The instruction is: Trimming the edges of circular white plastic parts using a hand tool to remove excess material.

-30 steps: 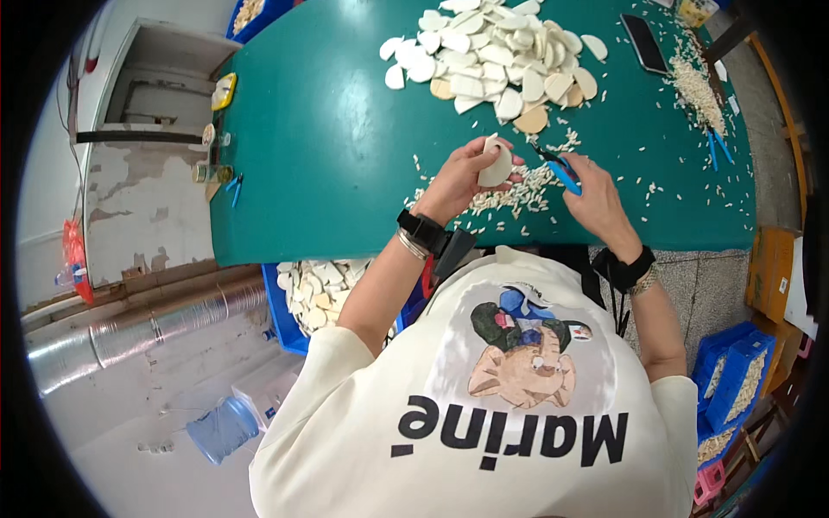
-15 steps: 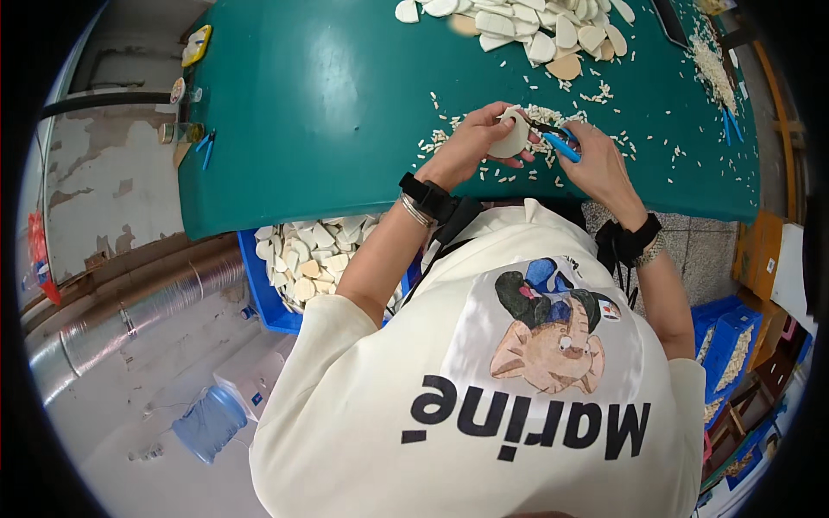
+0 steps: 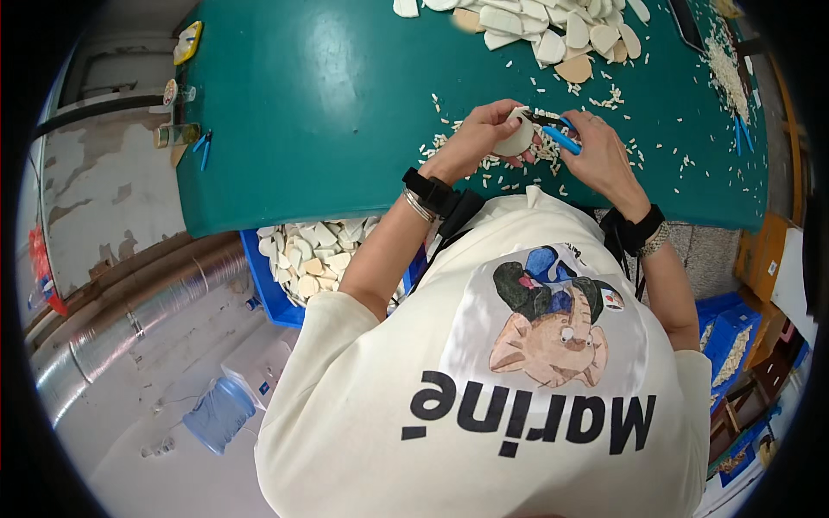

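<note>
Between the fingers and thumb of my left hand (image 3: 477, 140) is a flat, cream-white foam-like piece (image 3: 515, 138) with a rounded edge. My right hand (image 3: 602, 154) is closed round the blue handles of a pair of pliers or nippers (image 3: 561, 139). The tool's dark jaws point left and reach the edge of the piece; I cannot tell whether they grip it. Small cream offcuts (image 3: 547, 154) lie scattered on the green tabletop (image 3: 294, 112) beneath and around both hands.
A heap of similar rounded pieces (image 3: 553, 34) lies at the far side. Blue-handled tools (image 3: 204, 148) rest at the left edge, others (image 3: 743, 131) at the right beside a pile of offcuts (image 3: 724, 73). Below the table's near edge, a blue crate (image 3: 275, 293) holds many pieces.
Both hands stay close together over the offcuts, the left still on the piece and the right on the tool. The tool's handles have turned slightly, and the whole view has shifted a little.
</note>
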Demonstrator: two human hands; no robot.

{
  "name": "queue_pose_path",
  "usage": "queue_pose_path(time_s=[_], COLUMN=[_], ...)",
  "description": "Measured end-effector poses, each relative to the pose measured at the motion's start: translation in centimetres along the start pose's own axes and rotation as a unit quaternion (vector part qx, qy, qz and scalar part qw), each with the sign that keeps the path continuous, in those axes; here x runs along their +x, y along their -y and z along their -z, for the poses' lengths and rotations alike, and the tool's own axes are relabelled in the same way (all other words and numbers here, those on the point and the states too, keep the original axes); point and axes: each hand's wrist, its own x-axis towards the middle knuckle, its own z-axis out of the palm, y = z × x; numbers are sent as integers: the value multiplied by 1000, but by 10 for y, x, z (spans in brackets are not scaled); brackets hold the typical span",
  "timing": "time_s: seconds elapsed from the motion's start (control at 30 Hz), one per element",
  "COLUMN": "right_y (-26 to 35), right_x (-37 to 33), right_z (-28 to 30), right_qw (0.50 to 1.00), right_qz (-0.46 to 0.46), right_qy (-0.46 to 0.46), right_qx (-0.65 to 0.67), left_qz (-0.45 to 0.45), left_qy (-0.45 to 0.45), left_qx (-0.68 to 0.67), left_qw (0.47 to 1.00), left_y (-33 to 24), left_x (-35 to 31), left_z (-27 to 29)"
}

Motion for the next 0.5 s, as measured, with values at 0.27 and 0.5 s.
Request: queue_pose_path(time_s=[0.27, 0.5], right_y=[1, -4], right_x=[31, 27], right_z=[20, 3], right_qw=[994, 989], right_qz=[50, -102], right_qy=[-91, 11], right_qx=[-42, 104], left_qz=[-108, -12], left_qy=[11, -8], left_qx=[75, -25], left_qw=[991, 1000], left_y=[-30, -14], left_x=[25, 16], left_z=[18, 35])
